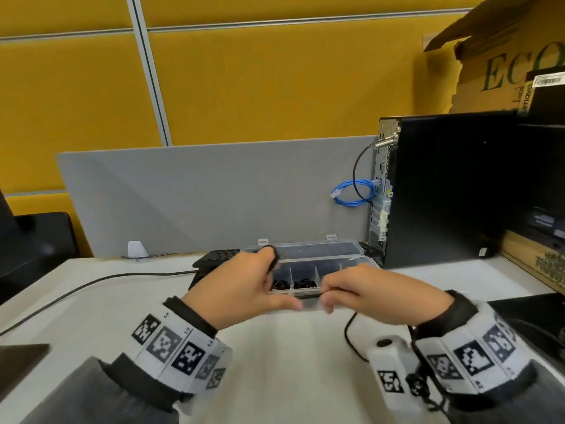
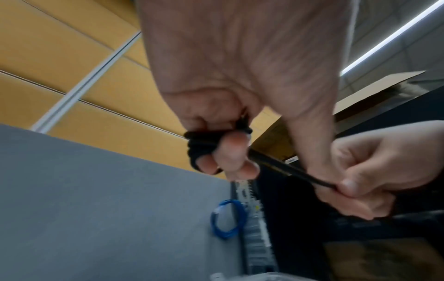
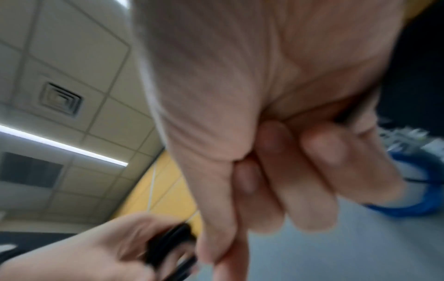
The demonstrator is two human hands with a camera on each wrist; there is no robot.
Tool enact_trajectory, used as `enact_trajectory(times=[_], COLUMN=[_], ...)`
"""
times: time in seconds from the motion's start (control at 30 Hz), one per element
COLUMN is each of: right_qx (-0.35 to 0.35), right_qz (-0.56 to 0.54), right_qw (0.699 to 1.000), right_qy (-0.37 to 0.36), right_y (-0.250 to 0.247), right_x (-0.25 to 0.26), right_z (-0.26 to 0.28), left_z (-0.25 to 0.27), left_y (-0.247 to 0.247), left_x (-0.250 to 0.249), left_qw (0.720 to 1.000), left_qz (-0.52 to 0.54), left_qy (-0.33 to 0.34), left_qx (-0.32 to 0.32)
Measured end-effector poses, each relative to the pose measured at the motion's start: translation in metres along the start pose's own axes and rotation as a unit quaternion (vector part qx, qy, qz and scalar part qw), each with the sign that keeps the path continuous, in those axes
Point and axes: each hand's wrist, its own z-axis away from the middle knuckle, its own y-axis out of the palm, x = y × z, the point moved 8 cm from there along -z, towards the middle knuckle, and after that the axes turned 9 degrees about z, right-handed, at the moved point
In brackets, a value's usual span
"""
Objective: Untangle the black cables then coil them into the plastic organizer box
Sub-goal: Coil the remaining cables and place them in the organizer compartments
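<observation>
Left hand has black cable wound round fingers; right hand pinches its strand, probably taut, above organizer box.

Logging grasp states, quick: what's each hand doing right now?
Left hand: closed, black cable coiled round its fingers.
Right hand: closed, pinching the same cable's free length.

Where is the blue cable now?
In the head view the blue cable hangs coiled at right, on the back of the black computer tower, before the grey divider.
</observation>
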Motion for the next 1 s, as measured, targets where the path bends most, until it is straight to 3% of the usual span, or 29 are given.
enact_trajectory(times=[0.13, 0.3, 0.4, 0.5, 0.53, 0.6, 0.67, 0.73, 0.77, 0.83, 0.93, 1.0], right_qx=[-0.016, 0.062, 0.031, 0.009, -0.023, -0.107, -0.18, -0.205, -0.205, -0.239, -0.366, -0.37], right_qz=[0.054, 0.123, 0.167, 0.253, 0.255, 0.201, 0.137, 0.061, 0.024, -0.044, -0.07, -0.057], right_qw=[0.992, 0.963, 0.927, 0.873, 0.869, 0.891, 0.931, 0.965, 0.974, 0.97, 0.928, 0.927], right_qy=[0.113, 0.231, 0.335, 0.417, 0.423, 0.393, 0.286, 0.151, 0.094, 0.021, -0.006, -0.006], right_y=[-0.01, -0.013, -0.031, -0.051, -0.058, -0.065, -0.066, -0.059, -0.051, -0.04, -0.048, -0.049], right_x=[-0.063, -0.136, -0.179, -0.204, -0.2, -0.17, -0.113, -0.043, -0.016, 0.019, 0.033, 0.039], right_z=[0.023, 0.058, 0.089, 0.115, 0.116, 0.104, 0.075, 0.048, 0.038, 0.029, 0.032, 0.028], left_z=[0.003, 0.011, 0.015, 0.012, 0.01, 0.008, 0.006, 0.007, 0.009, 0.014, 0.022, 0.024], left_y=[-0.031, -0.068, -0.077, -0.072, -0.068, -0.059, -0.041, -0.023, -0.019, -0.016, -0.017, -0.02], left_x=[0.052, 0.074, 0.082, 0.078, 0.073, 0.059, 0.038, 0.012, -0.002, -0.022, -0.044, -0.057], left_qw=[0.994, 0.975, 0.968, 0.968, 0.969, 0.975, 0.991, 0.995, 0.986, 0.939, 0.835, 0.763], left_qz=[-0.041, -0.076, -0.094, -0.138, -0.144, -0.133, -0.06, 0.078, 0.16, 0.341, 0.55, 0.644], left_qy=[-0.092, -0.134, -0.137, -0.127, -0.123, -0.098, -0.049, 0.004, 0.02, 0.032, 0.035, 0.051], left_qx=[-0.047, -0.16, -0.19, -0.169, -0.16, -0.147, -0.11, -0.065, -0.051, -0.028, 0.01, 0.003])
